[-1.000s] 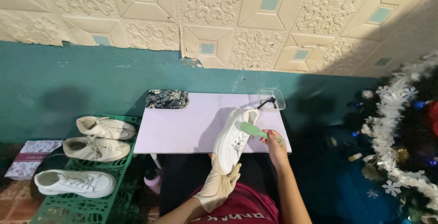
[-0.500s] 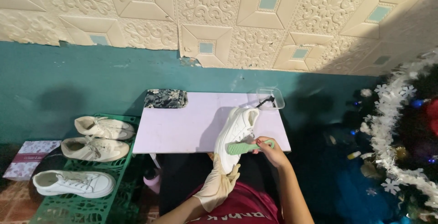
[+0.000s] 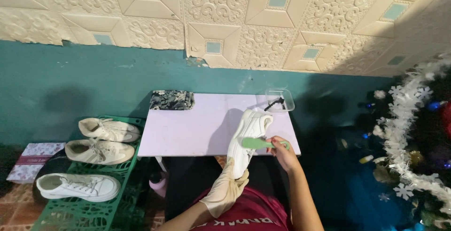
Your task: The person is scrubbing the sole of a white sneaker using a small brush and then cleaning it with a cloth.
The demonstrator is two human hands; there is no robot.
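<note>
My left hand, in a pale rubber glove, grips the heel end of a white sneaker that leans with its toe over the pale lilac table. My bare right hand holds a green brush by its handle, with the brush head pressed flat against the sneaker's side near the middle.
A clear plastic tub with a dark brush in it stands at the table's far right corner; a dark patterned cloth lies at the far left. Three more white sneakers rest on a green plastic crate to the left. A tinsel-draped tree stands to the right.
My right hand has drawn the green brush down the sneaker's side, from near the toe toward the middle. The left hand keeps its hold on the heel.
</note>
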